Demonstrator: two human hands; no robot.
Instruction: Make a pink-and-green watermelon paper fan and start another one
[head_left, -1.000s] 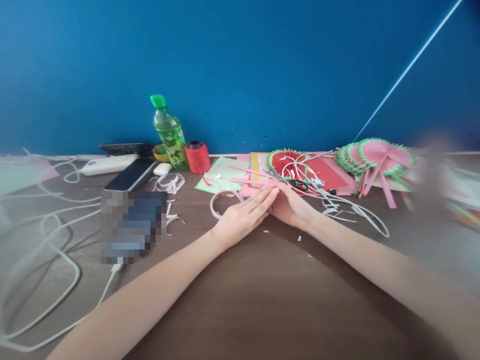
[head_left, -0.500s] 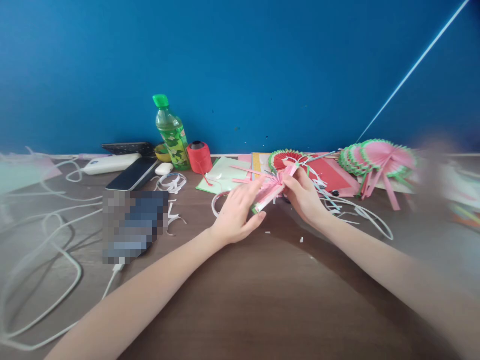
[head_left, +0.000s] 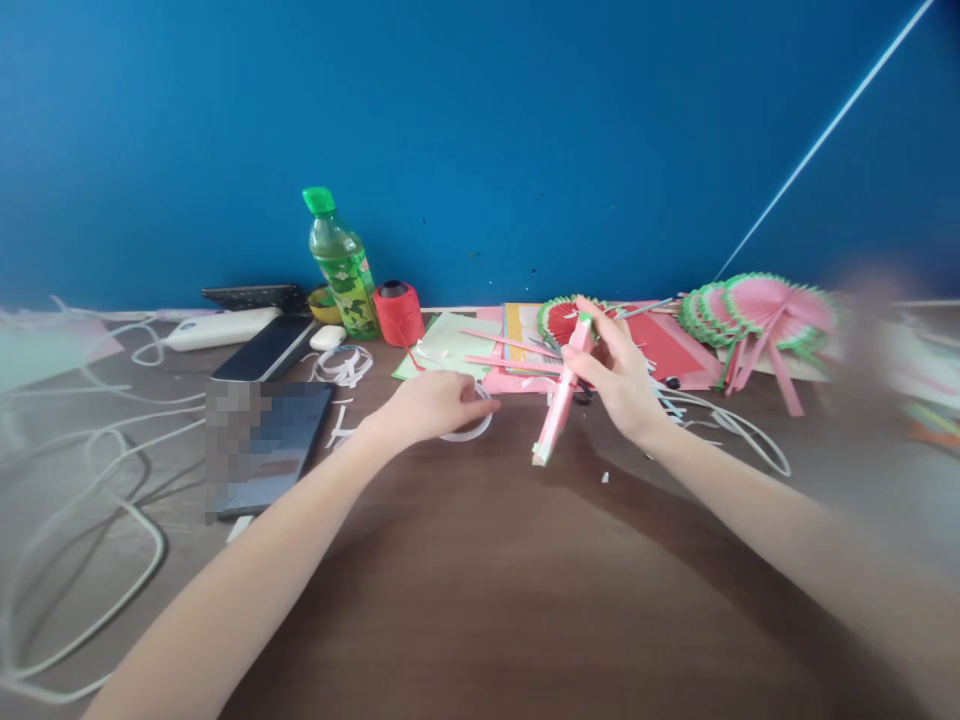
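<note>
A pleated pink paper fan (head_left: 559, 410) with green ends is folded into a narrow strip, and my right hand (head_left: 619, 375) grips its upper part between thumb and fingers. Two long pink paper strips (head_left: 517, 365) stick out from it to the left. My left hand (head_left: 427, 405) is over a roll of clear tape (head_left: 469, 432) on the table, closed at its rim; some fingers are hidden. Behind the right hand lies a red and green paper fan (head_left: 556, 322).
Finished pink and green fans (head_left: 776, 305) stand at the right. A green bottle (head_left: 343, 265), red thread spool (head_left: 399, 315) and pale green paper (head_left: 450, 345) line the back. Phones, a blurred dark device (head_left: 277, 450) and white cables (head_left: 142, 520) lie left; paper scraps are scattered.
My left hand has let go of the fan and moved left to the tape roll. The fan has gone from partly spread to folded flat, steeply tilted in my right hand.
</note>
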